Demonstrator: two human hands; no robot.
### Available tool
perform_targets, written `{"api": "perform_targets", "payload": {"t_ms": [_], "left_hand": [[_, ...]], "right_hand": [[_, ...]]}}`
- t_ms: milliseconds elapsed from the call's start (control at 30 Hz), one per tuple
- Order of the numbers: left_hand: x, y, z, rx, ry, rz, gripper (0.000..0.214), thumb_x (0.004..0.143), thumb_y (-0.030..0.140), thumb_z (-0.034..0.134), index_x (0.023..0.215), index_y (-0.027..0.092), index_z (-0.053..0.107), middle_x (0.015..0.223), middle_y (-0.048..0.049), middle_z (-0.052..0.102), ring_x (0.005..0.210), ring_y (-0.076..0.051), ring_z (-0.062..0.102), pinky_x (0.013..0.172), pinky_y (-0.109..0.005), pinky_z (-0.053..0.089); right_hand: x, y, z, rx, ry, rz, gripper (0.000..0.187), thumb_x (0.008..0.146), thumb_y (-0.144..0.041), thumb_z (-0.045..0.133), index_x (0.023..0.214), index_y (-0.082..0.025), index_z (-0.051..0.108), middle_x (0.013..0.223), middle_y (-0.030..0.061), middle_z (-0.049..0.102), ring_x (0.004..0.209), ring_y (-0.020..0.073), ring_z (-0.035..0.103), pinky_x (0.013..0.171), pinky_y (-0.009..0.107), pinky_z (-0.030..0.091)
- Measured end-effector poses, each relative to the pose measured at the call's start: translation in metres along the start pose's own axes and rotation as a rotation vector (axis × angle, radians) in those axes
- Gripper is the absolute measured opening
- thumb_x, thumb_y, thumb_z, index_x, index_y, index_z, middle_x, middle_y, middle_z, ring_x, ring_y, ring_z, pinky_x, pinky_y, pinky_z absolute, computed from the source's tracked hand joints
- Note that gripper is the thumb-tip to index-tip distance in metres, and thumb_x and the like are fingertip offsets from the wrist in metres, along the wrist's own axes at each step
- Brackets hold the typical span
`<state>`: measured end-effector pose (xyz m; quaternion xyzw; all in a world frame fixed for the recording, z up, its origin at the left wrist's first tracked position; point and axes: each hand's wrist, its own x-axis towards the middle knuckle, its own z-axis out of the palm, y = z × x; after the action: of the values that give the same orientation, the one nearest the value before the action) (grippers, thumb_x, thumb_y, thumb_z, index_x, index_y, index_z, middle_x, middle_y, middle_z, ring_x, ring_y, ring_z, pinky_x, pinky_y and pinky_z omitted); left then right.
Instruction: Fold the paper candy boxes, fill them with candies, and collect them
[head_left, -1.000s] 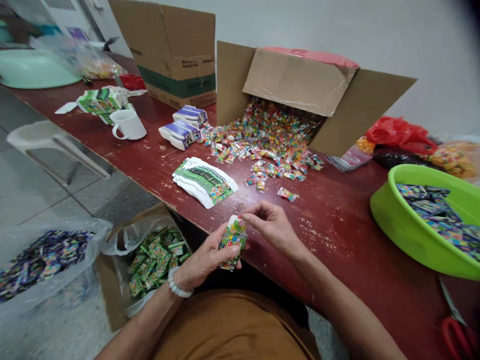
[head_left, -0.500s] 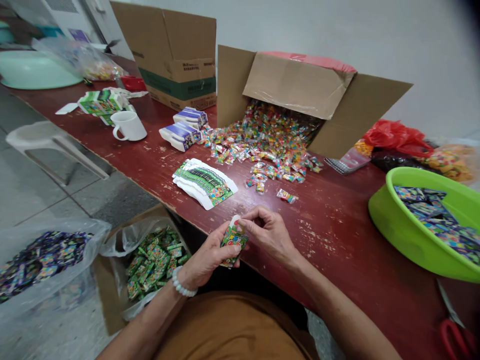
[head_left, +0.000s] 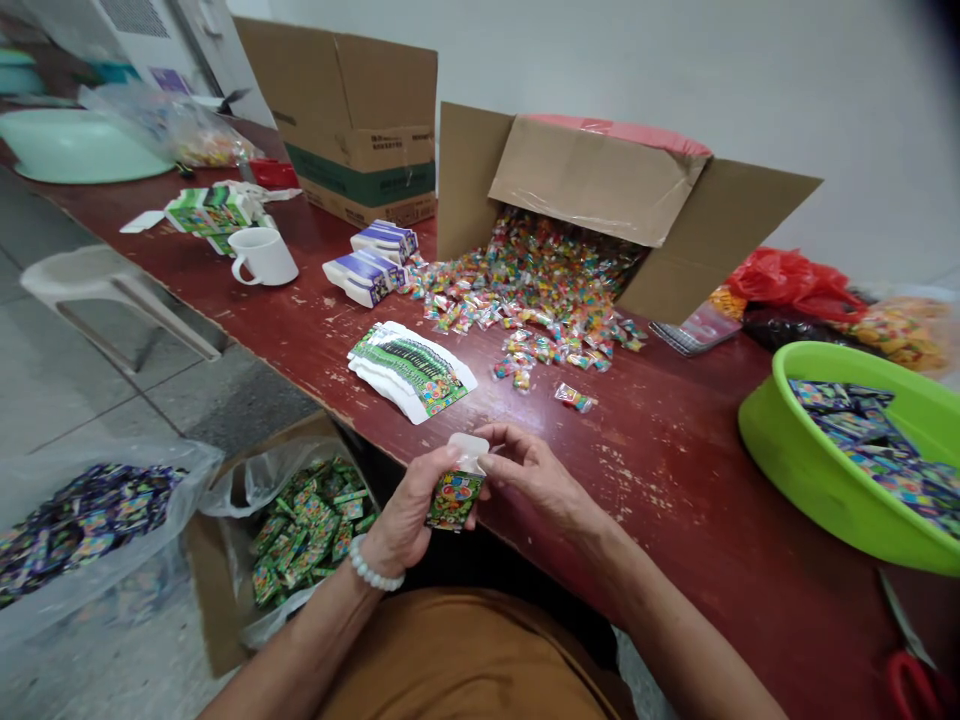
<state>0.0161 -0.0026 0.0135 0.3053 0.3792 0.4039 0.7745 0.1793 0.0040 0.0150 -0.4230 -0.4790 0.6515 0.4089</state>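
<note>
My left hand point(head_left: 411, 510) is closed round a small green printed carton point(head_left: 454, 496) held upright at the table's near edge. Its white top flap point(head_left: 468, 447) stands open. My right hand point(head_left: 534, 478) pinches at that flap from the right, fingers curled. A flat stack of unfolded green cartons point(head_left: 411, 368) lies just beyond my hands. Further back, wrapped candies point(head_left: 529, 296) spill from a cardboard box point(head_left: 600, 185) lying on its side. One loose candy point(head_left: 574, 398) lies near my right hand.
A green basin point(head_left: 780, 440) of filled packets sits at right, with red scissors point(head_left: 919, 680) near it. Purple cartons point(head_left: 371, 266), a white mug point(head_left: 262, 256) and an upright brown box point(head_left: 352, 110) stand at the back. Below left, a lined box point(head_left: 300, 525) holds green packets.
The carton's top flap, folded down half a second ago, now stands open and white. My hands have shifted slightly lower with the carton more upright.
</note>
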Motion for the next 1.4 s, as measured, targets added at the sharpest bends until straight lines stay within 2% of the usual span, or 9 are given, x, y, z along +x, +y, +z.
{"api": "perform_targets", "payload": {"t_ms": [133, 233, 400, 467, 600, 800, 1067, 1267, 1400], "left_hand": [[0.0, -0.003, 0.002, 0.071, 0.023, 0.063, 0.037, 0.078, 0.047, 0.07, 0.087, 0.011, 0.069, 0.067, -0.0047, 0.068, 0.051, -0.013, 0.059, 0.043, -0.021, 0.049], [0.001, -0.002, 0.001, -0.026, 0.023, -0.026, 0.038, 0.081, 0.049, 0.067, 0.094, 0.012, 0.068, 0.067, -0.0037, 0.068, 0.047, -0.013, 0.059, 0.042, -0.023, 0.05], [0.002, 0.003, -0.003, -0.25, -0.055, -0.169, 0.04, 0.088, 0.053, 0.056, 0.099, 0.015, 0.065, 0.071, -0.0053, 0.071, 0.043, -0.016, 0.062, 0.04, -0.027, 0.051], [0.002, 0.005, -0.002, -0.27, -0.062, -0.157, 0.04, 0.091, 0.05, 0.053, 0.107, 0.015, 0.065, 0.072, -0.0046, 0.071, 0.043, -0.016, 0.062, 0.04, -0.027, 0.052], [0.001, 0.006, 0.003, -0.232, -0.035, -0.128, 0.047, 0.094, 0.05, 0.047, 0.122, 0.015, 0.062, 0.075, -0.0052, 0.072, 0.044, -0.016, 0.062, 0.037, -0.026, 0.05], [-0.001, 0.003, 0.006, -0.172, 0.065, -0.134, 0.051, 0.093, 0.052, 0.049, 0.115, 0.009, 0.066, 0.07, -0.0081, 0.072, 0.042, -0.014, 0.06, 0.039, -0.024, 0.051], [0.001, 0.007, 0.003, -0.395, 0.035, -0.17, 0.029, 0.092, 0.036, 0.054, 0.1, 0.012, 0.067, 0.068, -0.0038, 0.071, 0.044, -0.017, 0.064, 0.039, -0.029, 0.054], [0.004, 0.004, -0.002, -0.489, 0.029, -0.141, 0.018, 0.087, 0.023, 0.058, 0.098, 0.013, 0.069, 0.075, -0.0028, 0.072, 0.051, -0.013, 0.066, 0.048, -0.023, 0.055], [0.008, 0.003, 0.0, -0.502, 0.116, -0.095, 0.016, 0.086, 0.02, 0.056, 0.093, 0.013, 0.069, 0.077, -0.0039, 0.073, 0.062, -0.017, 0.07, 0.057, -0.027, 0.058]], "right_hand": [[0.004, 0.002, 0.007, -0.227, 0.086, -0.086, 0.015, 0.078, -0.027, 0.066, 0.09, -0.019, 0.063, 0.068, -0.0025, 0.061, 0.053, 0.0102, 0.055, 0.052, 0.023, 0.045], [0.003, 0.0, 0.006, -0.45, 0.191, -0.242, 0.006, 0.082, -0.023, 0.062, 0.082, -0.02, 0.067, 0.068, -0.0012, 0.063, 0.056, 0.0121, 0.057, 0.054, 0.023, 0.046], [-0.005, -0.008, 0.0, -0.551, -0.03, -0.44, 0.02, 0.093, -0.032, 0.055, 0.092, -0.023, 0.073, 0.088, 0.0049, 0.073, 0.083, 0.0192, 0.067, 0.081, 0.033, 0.051], [-0.006, -0.009, 0.001, -0.515, -0.064, -0.433, 0.021, 0.094, -0.033, 0.054, 0.091, -0.024, 0.073, 0.1, 0.0058, 0.073, 0.092, 0.0202, 0.067, 0.086, 0.035, 0.051], [0.0, -0.008, 0.009, -0.332, 0.032, -0.264, 0.013, 0.084, -0.032, 0.068, 0.08, -0.02, 0.07, 0.096, 0.0055, 0.074, 0.082, 0.0188, 0.069, 0.069, 0.03, 0.054], [0.008, -0.005, 0.014, -0.148, 0.109, -0.106, 0.019, 0.078, -0.036, 0.072, 0.081, -0.017, 0.07, 0.076, 0.0034, 0.072, 0.056, 0.0129, 0.062, 0.05, 0.023, 0.048], [-0.003, 0.001, 0.016, -0.387, 0.061, -0.356, 0.014, 0.086, -0.033, 0.066, 0.094, -0.022, 0.068, 0.101, 0.005, 0.072, 0.094, 0.022, 0.067, 0.084, 0.038, 0.053], [-0.005, 0.012, 0.015, -0.631, 0.059, -0.51, 0.031, 0.08, -0.02, 0.069, 0.109, -0.024, 0.058, 0.113, 0.0059, 0.066, 0.104, 0.0212, 0.061, 0.09, 0.038, 0.048], [-0.007, 0.013, 0.018, -0.89, 0.03, -0.556, 0.072, 0.07, -0.027, 0.077, 0.134, -0.02, 0.043, 0.134, 0.0135, 0.053, 0.117, 0.0281, 0.052, 0.094, 0.044, 0.046]]}}
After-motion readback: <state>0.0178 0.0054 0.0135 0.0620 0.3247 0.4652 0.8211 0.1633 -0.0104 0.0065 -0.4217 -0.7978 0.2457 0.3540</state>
